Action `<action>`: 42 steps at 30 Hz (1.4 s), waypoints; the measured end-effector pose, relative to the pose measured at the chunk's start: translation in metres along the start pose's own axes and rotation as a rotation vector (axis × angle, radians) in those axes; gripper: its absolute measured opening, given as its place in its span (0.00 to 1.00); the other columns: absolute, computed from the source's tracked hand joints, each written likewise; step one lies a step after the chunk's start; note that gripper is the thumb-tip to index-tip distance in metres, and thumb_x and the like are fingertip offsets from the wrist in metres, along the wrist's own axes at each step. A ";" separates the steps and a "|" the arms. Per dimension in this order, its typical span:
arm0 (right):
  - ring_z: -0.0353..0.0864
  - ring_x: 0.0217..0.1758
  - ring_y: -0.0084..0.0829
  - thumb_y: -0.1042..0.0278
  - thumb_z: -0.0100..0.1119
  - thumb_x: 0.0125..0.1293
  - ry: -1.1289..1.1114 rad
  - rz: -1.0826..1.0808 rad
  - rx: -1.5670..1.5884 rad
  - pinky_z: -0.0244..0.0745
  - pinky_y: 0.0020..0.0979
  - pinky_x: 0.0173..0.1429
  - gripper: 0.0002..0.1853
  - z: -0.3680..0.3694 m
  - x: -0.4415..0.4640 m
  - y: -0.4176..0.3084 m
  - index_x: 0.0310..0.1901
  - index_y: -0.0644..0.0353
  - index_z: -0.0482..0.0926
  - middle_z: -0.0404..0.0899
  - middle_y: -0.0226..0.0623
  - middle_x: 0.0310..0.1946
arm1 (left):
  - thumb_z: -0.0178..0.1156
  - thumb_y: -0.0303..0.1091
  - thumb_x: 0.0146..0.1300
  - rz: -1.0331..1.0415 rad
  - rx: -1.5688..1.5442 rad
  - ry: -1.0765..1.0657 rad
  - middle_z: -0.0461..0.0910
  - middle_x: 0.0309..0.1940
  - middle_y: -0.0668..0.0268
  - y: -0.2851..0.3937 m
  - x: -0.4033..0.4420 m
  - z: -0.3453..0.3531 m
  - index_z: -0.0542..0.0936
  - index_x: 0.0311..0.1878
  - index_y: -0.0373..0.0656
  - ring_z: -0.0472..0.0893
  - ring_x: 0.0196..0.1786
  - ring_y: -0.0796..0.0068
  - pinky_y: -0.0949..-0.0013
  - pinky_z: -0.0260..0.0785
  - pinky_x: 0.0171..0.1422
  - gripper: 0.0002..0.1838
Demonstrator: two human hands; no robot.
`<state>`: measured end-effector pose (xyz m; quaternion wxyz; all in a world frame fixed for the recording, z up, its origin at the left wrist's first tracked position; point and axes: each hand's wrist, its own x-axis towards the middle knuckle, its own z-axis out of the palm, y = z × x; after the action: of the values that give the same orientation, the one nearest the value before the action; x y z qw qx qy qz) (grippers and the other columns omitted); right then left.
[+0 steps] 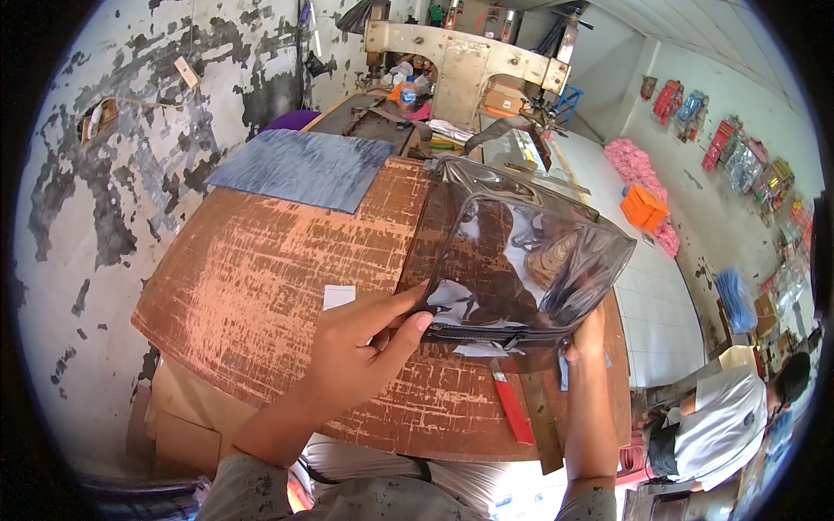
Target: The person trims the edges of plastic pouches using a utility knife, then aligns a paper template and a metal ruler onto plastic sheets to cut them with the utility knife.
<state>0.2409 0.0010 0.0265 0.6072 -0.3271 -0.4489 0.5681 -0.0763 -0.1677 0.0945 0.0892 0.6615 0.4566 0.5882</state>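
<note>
bag (pixel 530 260), clear and zippered — hands (pixel 354 343) clamped on opposite sides — over scratched board (pixel 261 278)

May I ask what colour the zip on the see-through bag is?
The zip is black; it shows best in the head view.

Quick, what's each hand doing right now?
Left hand: closed, pinching the clear bag by its zipper end.
Right hand: holding the clear bag's other side, fingers partly hidden.

Left hand (pixel 360 339) and right hand (pixel 585 339) hold a clear zippered bag (pixel 521 260).
</note>
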 end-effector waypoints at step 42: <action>0.86 0.61 0.36 0.52 0.59 0.81 -0.067 0.062 0.069 0.84 0.41 0.63 0.26 -0.023 -0.005 0.013 0.70 0.61 0.75 0.83 0.38 0.61 | 0.62 0.24 0.77 0.058 -0.140 0.021 0.77 0.68 0.52 -0.022 0.009 0.008 0.81 0.65 0.36 0.84 0.52 0.74 0.73 0.75 0.50 0.16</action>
<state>0.2573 0.0006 0.0049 0.5849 -0.3005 -0.4387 0.6125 -0.0818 -0.1452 0.0841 0.1137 0.6604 0.3959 0.6279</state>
